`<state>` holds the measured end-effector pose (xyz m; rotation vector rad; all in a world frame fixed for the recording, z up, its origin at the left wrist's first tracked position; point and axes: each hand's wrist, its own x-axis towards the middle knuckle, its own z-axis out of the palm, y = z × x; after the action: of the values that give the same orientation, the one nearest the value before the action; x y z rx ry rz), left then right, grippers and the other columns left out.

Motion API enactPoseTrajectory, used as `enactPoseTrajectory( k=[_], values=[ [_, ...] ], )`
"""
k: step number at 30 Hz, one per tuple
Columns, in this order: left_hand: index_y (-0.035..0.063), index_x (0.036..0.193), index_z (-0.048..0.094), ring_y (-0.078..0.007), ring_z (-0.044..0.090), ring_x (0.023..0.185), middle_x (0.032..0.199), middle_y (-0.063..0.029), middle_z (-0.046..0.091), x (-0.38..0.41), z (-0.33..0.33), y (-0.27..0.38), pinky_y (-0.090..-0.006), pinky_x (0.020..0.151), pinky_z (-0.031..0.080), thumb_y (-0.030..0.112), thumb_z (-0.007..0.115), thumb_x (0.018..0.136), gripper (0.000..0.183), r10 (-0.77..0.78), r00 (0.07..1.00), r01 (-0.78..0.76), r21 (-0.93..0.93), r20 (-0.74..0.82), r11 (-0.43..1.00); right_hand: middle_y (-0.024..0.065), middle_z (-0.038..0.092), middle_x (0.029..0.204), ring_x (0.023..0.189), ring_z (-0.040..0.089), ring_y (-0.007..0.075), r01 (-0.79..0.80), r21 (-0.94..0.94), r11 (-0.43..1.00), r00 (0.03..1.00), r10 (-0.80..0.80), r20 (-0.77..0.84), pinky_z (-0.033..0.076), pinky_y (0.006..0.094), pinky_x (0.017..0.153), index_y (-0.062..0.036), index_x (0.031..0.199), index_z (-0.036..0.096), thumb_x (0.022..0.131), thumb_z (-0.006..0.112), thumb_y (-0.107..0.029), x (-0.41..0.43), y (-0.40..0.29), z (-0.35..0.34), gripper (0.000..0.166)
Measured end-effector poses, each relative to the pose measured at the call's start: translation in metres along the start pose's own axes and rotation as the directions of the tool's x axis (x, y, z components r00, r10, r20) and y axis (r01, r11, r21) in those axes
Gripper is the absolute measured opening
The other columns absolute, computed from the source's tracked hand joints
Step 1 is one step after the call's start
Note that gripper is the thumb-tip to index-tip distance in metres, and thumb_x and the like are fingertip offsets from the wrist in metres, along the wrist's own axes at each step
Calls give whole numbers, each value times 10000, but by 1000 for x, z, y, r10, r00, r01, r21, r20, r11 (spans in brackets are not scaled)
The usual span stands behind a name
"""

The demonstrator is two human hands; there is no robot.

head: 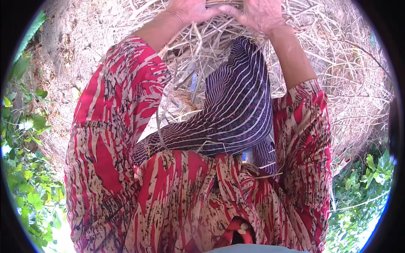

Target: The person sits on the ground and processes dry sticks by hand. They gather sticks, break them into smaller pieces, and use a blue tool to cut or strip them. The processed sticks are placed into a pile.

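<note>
At the top edge of the head view, my left hand [191, 11] and my right hand [262, 15] lie on a bundle of dry stems [218, 30], thumbs towards each other. The picture's edge cuts off the fingers of both, so their grip cannot be told. Below the hands, a knee in dark cloth with white stripes [240, 95] is bent close to the stems. Both arms wear sleeves of red, beige and black patterned cloth, pushed up near the elbows.
Dry stems and twigs [348, 79] cover the ground on the right, and dry litter [60, 79] spreads on the left. Green leafy plants [31, 189] grow at the lower left, with more leaves [357, 186] at the lower right. A small blue scrap [193, 82] lies among the stems.
</note>
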<state>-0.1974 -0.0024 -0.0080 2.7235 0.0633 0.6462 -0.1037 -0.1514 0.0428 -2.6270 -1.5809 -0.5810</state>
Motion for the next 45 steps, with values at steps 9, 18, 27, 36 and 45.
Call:
enactPoseTrajectory(
  k=[9,18,27,36,45],
  values=[
    [9,1328,317,-435,242,1288,1402,-279,222,-6,17,-21,-546,1033,208,441,642,718,815,128,991,-129,-24,-38,991,140,367,1340,1264,297,328,117,-69,991,937,-87,339,183,525,1065,-39,1344,334,624,727,-456,-12,-13,-16,920],
    [10,1289,378,-385,282,1278,1366,-242,283,68,12,-50,-525,1024,237,425,681,684,793,87,996,-86,-34,30,996,162,481,1122,1105,430,318,-41,-215,976,999,45,16,286,471,989,-17,1281,384,757,529,-154,28,6,36,560],
    [60,1340,348,-327,237,1327,1399,-204,285,-77,-40,96,-572,1020,211,157,755,618,834,-46,939,5,120,341,993,170,480,1126,1125,423,313,-65,-246,967,998,67,1,291,457,999,10,1276,379,652,681,-238,39,18,17,736],
    [135,1373,313,-224,284,1331,1474,-58,253,-123,-34,-16,-535,1095,134,397,552,850,632,159,746,-361,192,647,913,148,483,1167,1140,437,316,-42,113,993,726,-47,686,311,471,971,-65,1284,354,766,637,-232,25,-19,-13,614],
    [162,1382,318,-223,269,1327,1481,-34,224,-148,-19,-48,-527,1048,220,296,641,744,728,303,810,-394,83,502,915,143,504,1036,1027,463,276,87,-102,991,996,-89,-22,312,450,967,-11,1204,444,743,575,-209,1,-31,22,519]
  ],
)
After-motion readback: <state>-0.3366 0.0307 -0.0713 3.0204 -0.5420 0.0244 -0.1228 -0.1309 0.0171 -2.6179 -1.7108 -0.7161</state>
